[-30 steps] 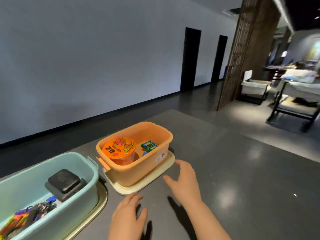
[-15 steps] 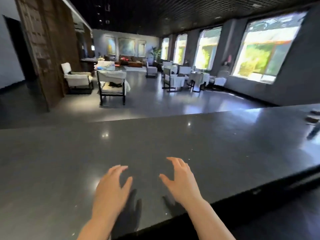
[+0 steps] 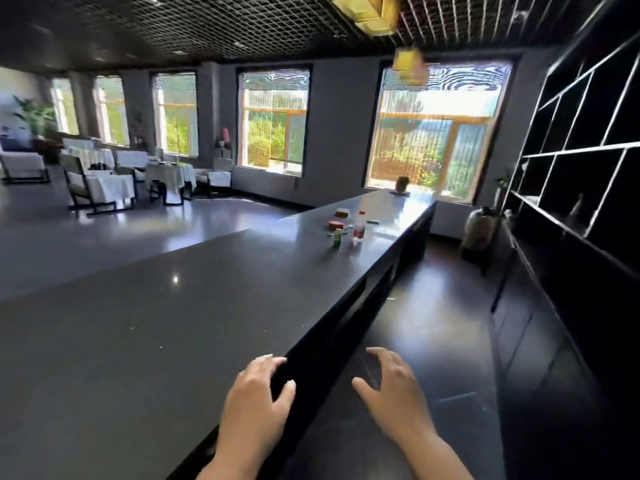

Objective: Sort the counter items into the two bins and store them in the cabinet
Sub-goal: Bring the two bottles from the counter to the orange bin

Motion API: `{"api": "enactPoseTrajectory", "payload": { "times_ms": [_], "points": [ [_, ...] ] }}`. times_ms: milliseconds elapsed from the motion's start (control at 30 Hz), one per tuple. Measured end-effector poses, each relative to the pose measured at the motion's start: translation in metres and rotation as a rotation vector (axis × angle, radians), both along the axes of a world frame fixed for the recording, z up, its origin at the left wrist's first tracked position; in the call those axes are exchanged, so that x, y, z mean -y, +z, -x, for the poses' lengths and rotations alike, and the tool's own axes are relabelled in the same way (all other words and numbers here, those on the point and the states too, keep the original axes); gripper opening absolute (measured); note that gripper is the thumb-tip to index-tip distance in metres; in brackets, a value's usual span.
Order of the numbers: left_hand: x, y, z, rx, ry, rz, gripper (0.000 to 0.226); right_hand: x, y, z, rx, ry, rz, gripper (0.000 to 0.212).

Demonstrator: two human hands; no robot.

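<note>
Sorting looks unfinished: several small items remain far down the counter (image 3: 173, 341), well apart from both hands. Among them are a clear bottle with a red cap (image 3: 359, 230), a small green container (image 3: 337, 237), a flat red object (image 3: 336, 224) and an orange-brown one (image 3: 343, 212). No bin is in view, so their contents cannot be told. The left hand (image 3: 254, 407) and right hand (image 3: 393, 393) are open and empty, fingers spread, at the counter's near edge. Dark shelving (image 3: 571, 150) stands on the right.
</note>
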State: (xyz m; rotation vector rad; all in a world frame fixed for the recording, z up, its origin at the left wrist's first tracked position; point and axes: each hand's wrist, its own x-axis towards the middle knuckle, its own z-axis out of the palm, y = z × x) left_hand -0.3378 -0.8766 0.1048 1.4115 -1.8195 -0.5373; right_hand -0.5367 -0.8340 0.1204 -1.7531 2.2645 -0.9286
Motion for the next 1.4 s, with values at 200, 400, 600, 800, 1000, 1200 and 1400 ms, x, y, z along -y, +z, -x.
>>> {"api": "enactPoseTrajectory", "payload": {
  "times_ms": [200,400,600,800,1000,1200,1400],
  "points": [
    [0.083,-0.003,0.089,0.036,-0.081,-0.015,0.039,0.056,-0.008,0.086,0.036,-0.076,-0.015,0.051],
    [0.188,-0.015,0.165,0.051,-0.175,-0.008,0.039,0.15,-0.018,0.146,0.075,-0.126,-0.027,0.052],
    [0.313,-0.005,0.236,0.082,-0.205,-0.008,0.04,0.258,-0.001,0.217,0.157,-0.169,-0.01,0.051],
    [0.395,-0.013,0.332,0.141,-0.305,-0.038,0.046,0.33,-0.023,0.307,0.241,-0.298,-0.115,0.052],
    [0.486,-0.018,0.428,0.069,-0.269,-0.033,0.042,0.422,-0.029,0.412,0.22,-0.247,-0.058,0.049],
    [0.569,0.004,0.519,-0.076,-0.169,0.004,0.037,0.52,-0.004,0.514,0.174,-0.205,0.029,0.048],
    [0.656,-0.005,0.547,-0.092,-0.011,-0.036,0.038,0.634,-0.022,0.537,0.205,-0.03,0.006,0.047]
  ]
}}
